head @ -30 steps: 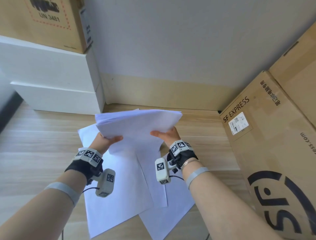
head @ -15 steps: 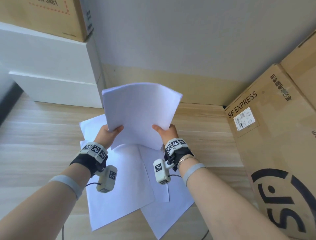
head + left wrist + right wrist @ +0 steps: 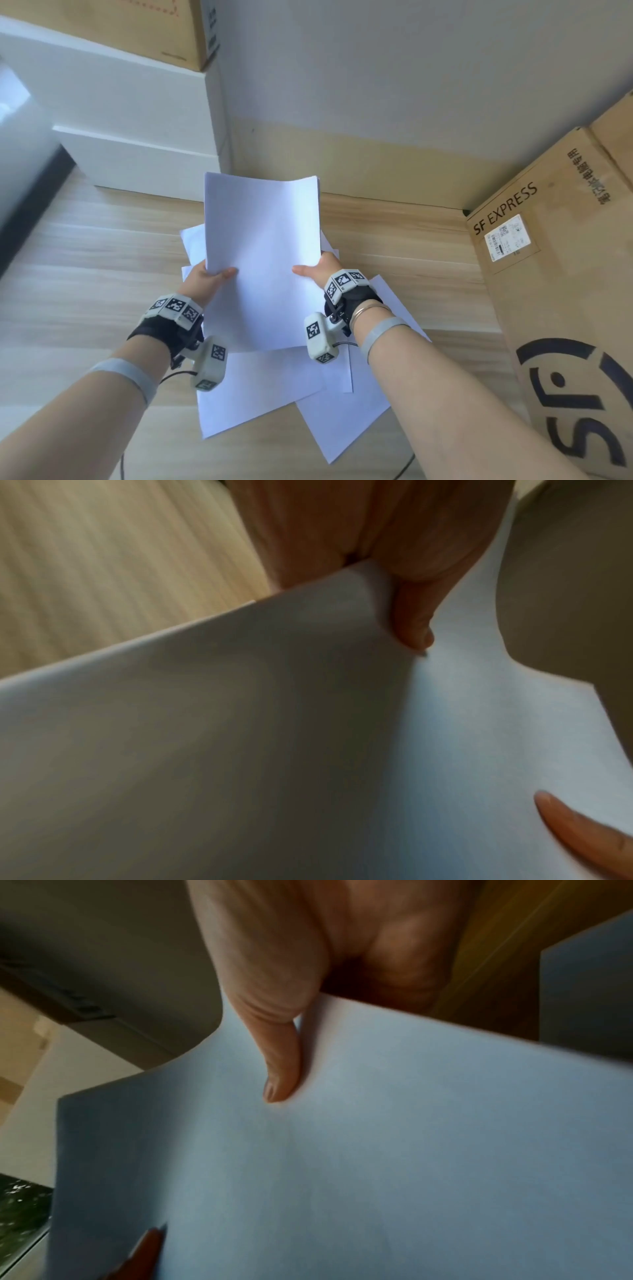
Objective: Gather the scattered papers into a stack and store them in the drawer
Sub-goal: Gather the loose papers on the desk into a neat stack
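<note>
both hands hold the stack of papers [image 3: 262,263] upright above the wooden floor [image 3: 85,260]. left hand [image 3: 209,277] pinches the stack's left edge, my thumb lying across the near face and the other fingers hidden behind the sheets. right hand [image 3: 322,269] pinches the right edge the same way, thumb flat on the near face. from the left wrist view my thumb [image 3: 413,631] presses on the white sheet, and the tip of the right thumb shows at the lower right corner. from the right wrist view the thumb [image 3: 282,1069] lies straight on the paper.

more loose sheets [image 3: 260,390] lie on the floor under and near the stack, overlapping each other at different angles. white drawer unit [image 3: 144,113] stands at the far left against the wall, well apart from the stack; i cannot tell whether a drawer is open. a cardboard box [image 3: 565,308] marked sf express sits at the right.
</note>
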